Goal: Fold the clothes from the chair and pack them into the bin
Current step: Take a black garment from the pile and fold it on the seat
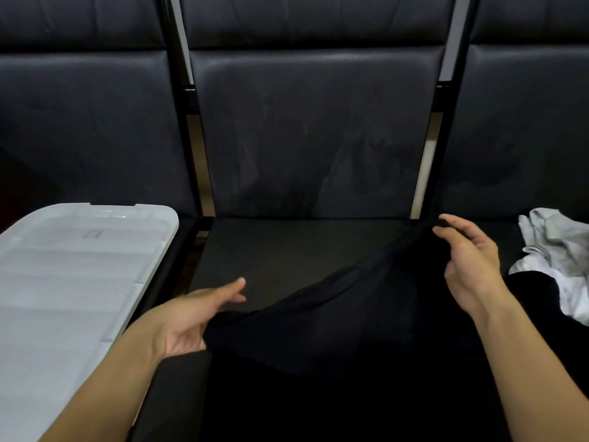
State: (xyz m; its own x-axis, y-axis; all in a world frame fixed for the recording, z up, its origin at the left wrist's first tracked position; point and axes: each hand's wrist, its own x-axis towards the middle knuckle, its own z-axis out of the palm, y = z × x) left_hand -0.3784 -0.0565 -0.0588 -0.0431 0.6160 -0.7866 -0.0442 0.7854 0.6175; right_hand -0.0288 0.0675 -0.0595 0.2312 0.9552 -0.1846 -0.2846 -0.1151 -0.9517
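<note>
Head view. Black garment (366,314) is spread over the middle chair seat (287,247), stretched between both hands. Left hand (191,320), at 8 o'clock, pinches its near-left edge. Right hand (468,260), at 3 o'clock, pinches the far corner. Lidded white bin (70,269) sits at 9 o'clock. Grey-white clothes (554,256) lie at far right.

So three seats in a row, and the middle seat (255,247) is straight ahead with its backrest (312,129) behind it. A garment (350,314) is spread over the near right part of that seat, held between the left hand (194,317) at its near left edge and the right hand (468,260) at its far right corner. A bin lid (73,282) sits on the left seat. More clothes (554,260) are piled on the right seat.
</note>
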